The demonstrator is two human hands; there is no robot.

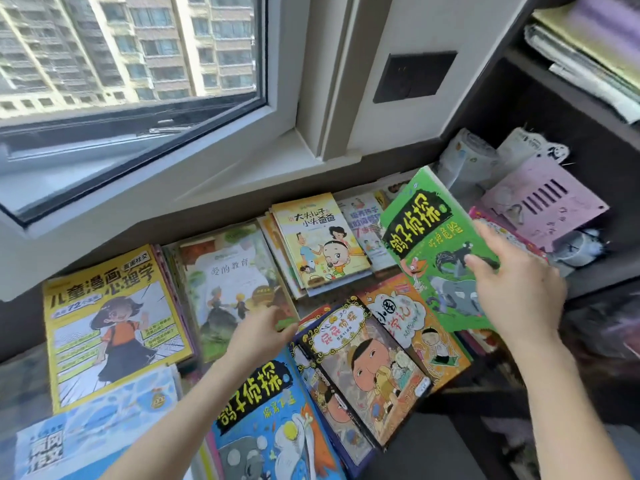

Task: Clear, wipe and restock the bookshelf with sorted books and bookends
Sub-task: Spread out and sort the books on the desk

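Head view: my right hand grips the green book, titled 鸽子侦探, at its right edge, with the book tilted up off the pile. Just right of that grip, a pink bookend lies in the bookshelf. My left hand touches the 爱的教育 book; I cannot tell whether it grips. Left of it lies the yellow 儿童漫画心理学 book. The window ledge runs beyond both hands.

Both bare forearms reach forward, the right hand higher and farther out than the left.
The right hand grips a green book by the edge nearest it, fingertips lying on the cover. The left hand is palm down with its fingers stretched forward, well apart from the right and lower.
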